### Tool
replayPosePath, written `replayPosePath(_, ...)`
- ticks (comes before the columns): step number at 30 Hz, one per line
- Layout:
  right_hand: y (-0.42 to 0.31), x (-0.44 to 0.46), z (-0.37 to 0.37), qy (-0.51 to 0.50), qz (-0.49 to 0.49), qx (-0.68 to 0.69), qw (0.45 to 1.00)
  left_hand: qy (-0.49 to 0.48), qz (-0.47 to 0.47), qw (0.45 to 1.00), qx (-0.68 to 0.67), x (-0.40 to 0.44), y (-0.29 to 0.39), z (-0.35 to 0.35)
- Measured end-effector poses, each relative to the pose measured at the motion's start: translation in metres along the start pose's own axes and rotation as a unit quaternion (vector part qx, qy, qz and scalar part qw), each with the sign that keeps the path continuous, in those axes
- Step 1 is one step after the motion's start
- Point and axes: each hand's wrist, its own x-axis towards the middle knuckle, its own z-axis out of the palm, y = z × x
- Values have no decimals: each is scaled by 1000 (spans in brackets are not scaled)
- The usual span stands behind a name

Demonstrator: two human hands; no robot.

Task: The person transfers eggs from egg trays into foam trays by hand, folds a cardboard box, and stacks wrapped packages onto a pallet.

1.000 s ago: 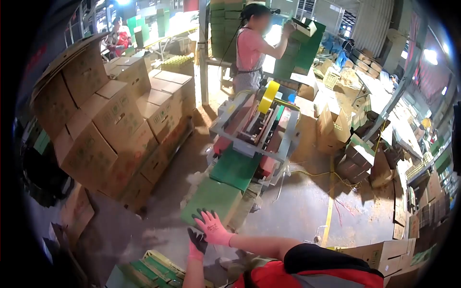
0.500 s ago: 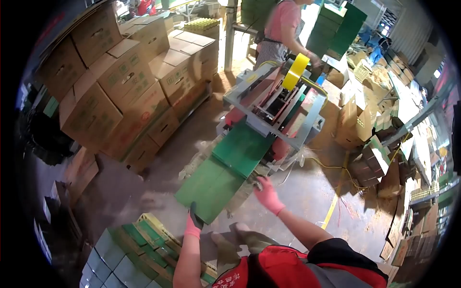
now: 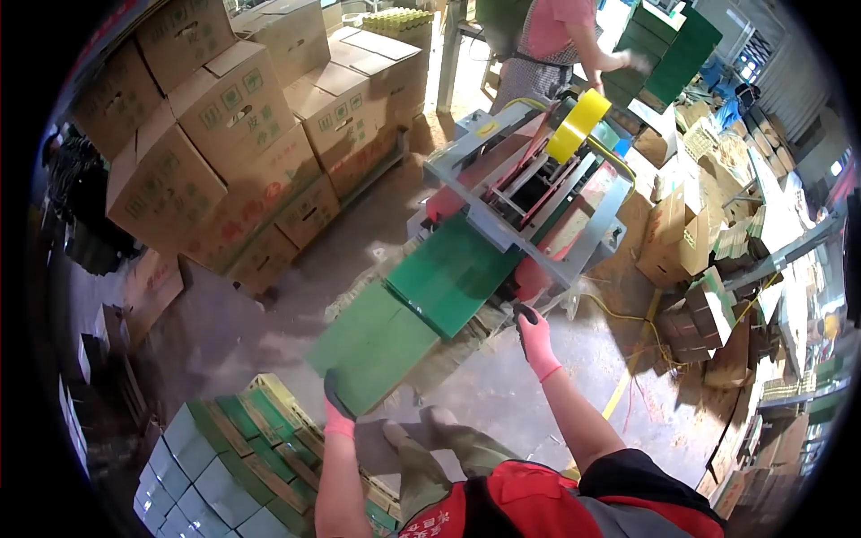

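Two green boxes lie end to end in front of a carton taping machine (image 3: 502, 229). The nearer box (image 3: 372, 345) is paler. The farther box (image 3: 456, 273) reaches the machine's mouth. My left hand (image 3: 337, 411), in a pink glove with dark fingertips, presses its fingers against the nearer box's close end. Over the floor to the right of the boxes, my right hand (image 3: 536, 342) is apart from them, near the machine's side. It wears a matching glove, and its fingers look loosely bent with nothing visible in them. A yellow tape roll (image 3: 578, 125) tops the machine.
Brown cartons (image 3: 238, 112) are piled at the left. Green-and-white boxes (image 3: 202, 462) stand stacked at lower left by my legs. Behind the machine is a person in a checked apron (image 3: 538, 76). A yellow cable (image 3: 619, 314) and opened cartons (image 3: 673, 233) lie right.
My right hand has moved forward and right, away from the boxes' side. My left hand remains at the nearer box's end. The view has shifted; the person behind has raised an arm.
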Motion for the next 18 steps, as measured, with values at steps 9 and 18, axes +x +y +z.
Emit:
replayPosePath(9,7,25,23,-82,195,222,952,37,-19,999,-34,-22,39,-84)
replayPosePath(18,0,6,84,-147,348,259,889,49,-9,999,-7,-63,73,-191)
